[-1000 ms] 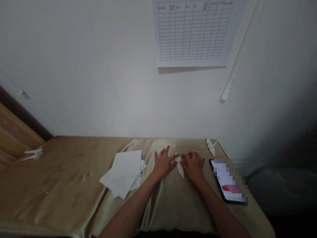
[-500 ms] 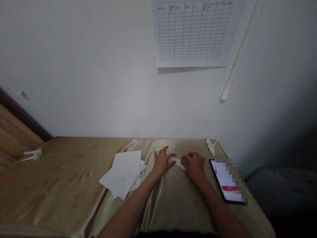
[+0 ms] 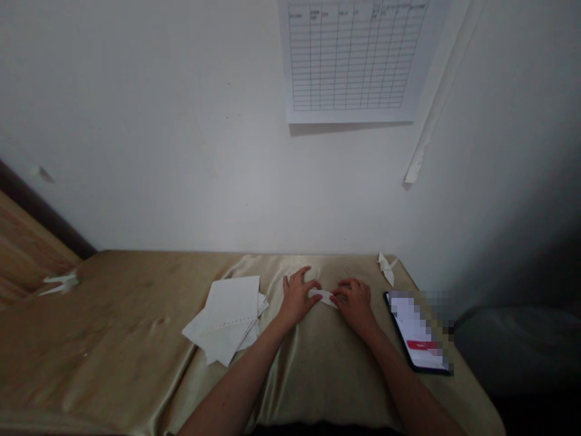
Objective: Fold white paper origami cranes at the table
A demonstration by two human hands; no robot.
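Note:
A small folded piece of white paper [image 3: 325,297] lies low over the cloth between my two hands. My left hand [image 3: 297,298] pinches its left end with thumb and index finger, the other fingers spread outward. At the paper's right end, my right hand [image 3: 355,303] grips it between thumb and fingertips, with the remaining fingers curled. Part of the paper is hidden under the fingertips. To the left of my left arm rests a loose stack of white paper sheets [image 3: 231,309], fanned at different angles.
A gold satin cloth [image 3: 136,339] covers the table against the wall. On the right lies a phone [image 3: 420,339] with its screen lit. Behind it sits a folded paper figure [image 3: 387,269]; another folded paper shape [image 3: 61,283] is at the far left. A printed grid sheet [image 3: 349,60] hangs above.
My right hand has shifted slightly left, closer to my left hand. The folded paper between them has turned a little and now lies more level.

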